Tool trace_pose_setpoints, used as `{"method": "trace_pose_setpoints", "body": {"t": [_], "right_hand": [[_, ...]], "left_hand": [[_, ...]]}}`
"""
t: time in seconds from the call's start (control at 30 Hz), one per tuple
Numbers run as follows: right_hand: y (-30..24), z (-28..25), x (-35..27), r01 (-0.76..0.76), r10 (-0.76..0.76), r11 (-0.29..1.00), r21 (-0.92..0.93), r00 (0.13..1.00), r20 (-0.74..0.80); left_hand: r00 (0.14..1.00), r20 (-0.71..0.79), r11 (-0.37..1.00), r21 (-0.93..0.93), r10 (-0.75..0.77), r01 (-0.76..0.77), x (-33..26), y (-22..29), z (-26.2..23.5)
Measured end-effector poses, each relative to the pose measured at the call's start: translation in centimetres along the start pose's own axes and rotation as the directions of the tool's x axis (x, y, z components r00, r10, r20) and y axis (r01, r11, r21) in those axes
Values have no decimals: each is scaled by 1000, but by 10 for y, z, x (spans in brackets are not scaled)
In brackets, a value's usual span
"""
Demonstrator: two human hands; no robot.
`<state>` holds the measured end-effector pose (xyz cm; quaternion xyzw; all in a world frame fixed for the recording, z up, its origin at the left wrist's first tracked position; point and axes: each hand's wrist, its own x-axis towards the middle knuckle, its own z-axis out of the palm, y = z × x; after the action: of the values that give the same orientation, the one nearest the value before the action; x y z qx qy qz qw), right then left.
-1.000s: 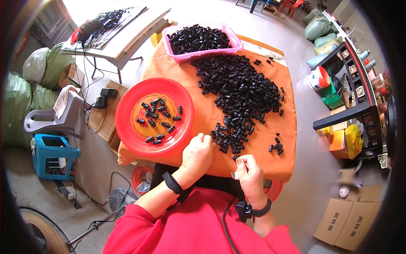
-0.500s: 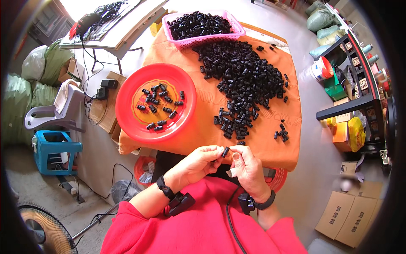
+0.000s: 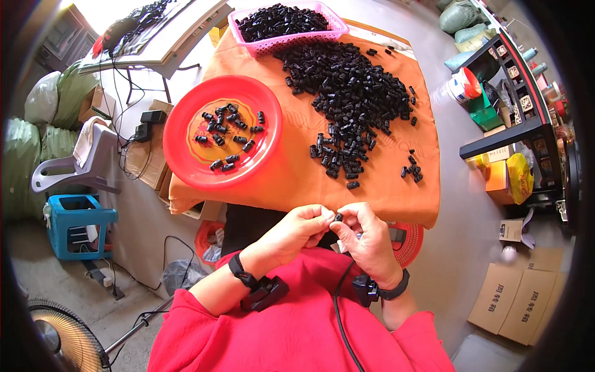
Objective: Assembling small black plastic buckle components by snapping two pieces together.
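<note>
At the table's near edge, my left hand (image 3: 307, 224) and my right hand (image 3: 367, 239) meet, thumbs and fingers pinched round one small black plastic cord lock (image 3: 339, 217). One end of it shows between the fingertips; the rest is covered. A scrap of something white (image 3: 338, 247) pokes out below my right hand's fingers. Ahead and to the right lies a big heap of like black cord locks (image 3: 356, 93) on the orange tablecloth (image 3: 297, 180). On the left, a round red tray (image 3: 176, 149) with a yellow middle bears several loose ones.
A pink basket (image 3: 279, 44) full of black pieces stands at the far edge. A small cluster of black pieces (image 3: 411, 170) lies at the right. Left are a blue stool (image 3: 80, 204) and a fan (image 3: 59, 338); right, a shelf (image 3: 505, 147) and cardboard boxes (image 3: 511, 301).
The cord lock has turned from lying lengthwise to nearly end-on, and my right hand's fingers have closed in on it. The whole view has shifted slightly, so the table sits higher.
</note>
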<state>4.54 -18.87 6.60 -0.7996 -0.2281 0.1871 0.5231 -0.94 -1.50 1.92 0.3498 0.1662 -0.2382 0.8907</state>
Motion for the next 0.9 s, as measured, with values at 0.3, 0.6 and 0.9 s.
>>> {"method": "trace_pose_setpoints", "body": {"t": [0.3, 0.6, 0.9], "right_hand": [[0, -16, -16, 116, -118, 961, -252, 993, 7], [14, -8, -25, 243, -275, 904, -350, 960, -44], [25, -6, -29, 287, -295, 952, -109, 953, -62]], "left_hand": [[1000, -2, 1000, 24, -3, 3, 0, -10, 11], [999, -42, 999, -48, 1, -3, 3, -22, 14], [991, 130, 978, -207, 37, -9, 5, -31, 10]]}}
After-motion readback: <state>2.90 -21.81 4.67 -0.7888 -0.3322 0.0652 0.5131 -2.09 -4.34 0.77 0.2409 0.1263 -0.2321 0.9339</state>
